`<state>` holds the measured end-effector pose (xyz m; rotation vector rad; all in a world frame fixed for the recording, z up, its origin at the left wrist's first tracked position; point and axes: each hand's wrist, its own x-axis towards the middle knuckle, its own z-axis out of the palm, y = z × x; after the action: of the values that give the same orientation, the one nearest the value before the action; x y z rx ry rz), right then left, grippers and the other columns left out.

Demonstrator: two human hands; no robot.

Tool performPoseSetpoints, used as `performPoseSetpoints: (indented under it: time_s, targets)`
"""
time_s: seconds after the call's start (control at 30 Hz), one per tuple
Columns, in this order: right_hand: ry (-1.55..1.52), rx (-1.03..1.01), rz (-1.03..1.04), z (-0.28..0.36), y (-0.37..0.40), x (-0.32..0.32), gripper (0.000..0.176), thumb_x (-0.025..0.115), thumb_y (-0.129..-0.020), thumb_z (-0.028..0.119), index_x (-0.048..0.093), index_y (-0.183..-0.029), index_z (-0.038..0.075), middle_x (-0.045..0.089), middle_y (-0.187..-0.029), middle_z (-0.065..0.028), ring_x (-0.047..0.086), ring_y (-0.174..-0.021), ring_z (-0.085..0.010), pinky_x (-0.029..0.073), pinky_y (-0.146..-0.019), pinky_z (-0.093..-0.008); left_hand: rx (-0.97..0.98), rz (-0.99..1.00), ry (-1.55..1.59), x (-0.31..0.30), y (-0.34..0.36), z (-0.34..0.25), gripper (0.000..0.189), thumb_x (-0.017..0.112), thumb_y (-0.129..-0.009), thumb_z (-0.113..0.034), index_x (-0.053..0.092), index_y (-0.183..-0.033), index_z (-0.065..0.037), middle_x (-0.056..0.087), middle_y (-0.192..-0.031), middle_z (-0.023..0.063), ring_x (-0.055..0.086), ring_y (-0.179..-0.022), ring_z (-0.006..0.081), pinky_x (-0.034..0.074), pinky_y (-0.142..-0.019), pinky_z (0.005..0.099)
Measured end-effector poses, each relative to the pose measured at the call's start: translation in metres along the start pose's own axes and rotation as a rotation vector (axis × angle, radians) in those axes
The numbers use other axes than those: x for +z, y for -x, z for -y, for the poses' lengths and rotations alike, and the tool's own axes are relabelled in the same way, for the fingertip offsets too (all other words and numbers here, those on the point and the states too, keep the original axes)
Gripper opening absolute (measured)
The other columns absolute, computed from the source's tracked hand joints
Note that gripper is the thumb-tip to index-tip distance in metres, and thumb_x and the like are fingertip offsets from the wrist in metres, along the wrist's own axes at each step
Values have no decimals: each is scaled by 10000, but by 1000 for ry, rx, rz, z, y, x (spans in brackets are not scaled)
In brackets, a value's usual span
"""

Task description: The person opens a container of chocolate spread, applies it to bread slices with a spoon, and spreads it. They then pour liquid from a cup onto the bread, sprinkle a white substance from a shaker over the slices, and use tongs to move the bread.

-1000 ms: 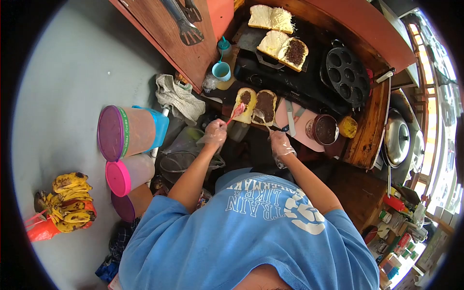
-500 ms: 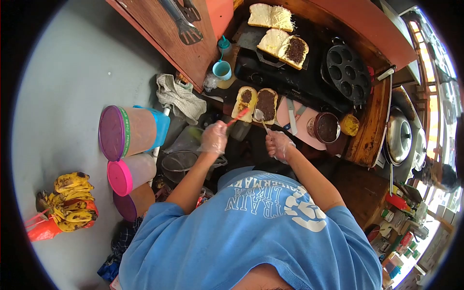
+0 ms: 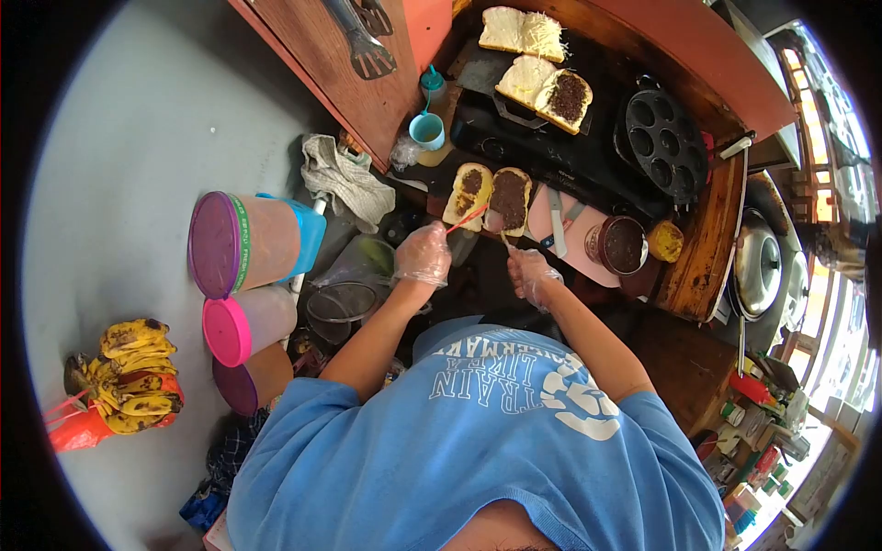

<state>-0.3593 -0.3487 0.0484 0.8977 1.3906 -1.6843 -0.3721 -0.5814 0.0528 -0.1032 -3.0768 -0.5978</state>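
Both my hands wear clear plastic gloves. My left hand (image 3: pixel 424 255) is closed around a thin red utensil (image 3: pixel 467 220), its tip near the spoon's head; its exact kind is hard to make out. In my right hand (image 3: pixel 533 275) is the handle of a spoon (image 3: pixel 505 241), whose head lies at the near edge of the right bread slice. Two bread slices lie side by side before me. A dark brown spread nearly covers the right slice (image 3: pixel 511 195); the left slice (image 3: pixel 469 188) has patches of brown over yellow.
A knife (image 3: pixel 557 220) lies on a pink board (image 3: pixel 581 258) beside a jar of dark spread (image 3: pixel 621 245). Behind is a black stove (image 3: pixel 514 151) with more bread slices (image 3: pixel 525 81) and a round-hollowed pan (image 3: pixel 663 140). A blue cup (image 3: pixel 426 131) and several lidded containers (image 3: pixel 230 246) stand left.
My left hand has moved slightly right, bringing the red utensil from the left slice toward the spoon's head. My right hand still holds the spoon in nearly the same place.
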Motion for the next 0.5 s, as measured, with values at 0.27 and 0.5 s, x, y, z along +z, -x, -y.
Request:
performPoseSetpoints:
  time_s: [0.27, 0.5]
  targets:
    - [122, 77, 196, -23, -33, 4, 271, 541, -998, 340, 536, -789, 168, 456, -601, 28, 430, -474, -160, 355, -415, -334, -278, 143, 391, 70, 11, 79, 124, 632, -773, -158, 694, -807, -57, 701, -814, 168, 687, -795, 337, 531, -715, 417]
    - [1179, -1033, 164, -117, -179, -35, 216, 484, -945, 93, 639, -1089, 44, 678, -792, -129, 695, -750, -279, 549, -599, -413, 17, -43, 129, 79, 27, 133, 90, 596, -781, -83, 620, -714, -28, 626, -742, 194, 625, -731, 404, 494, -678, 510]
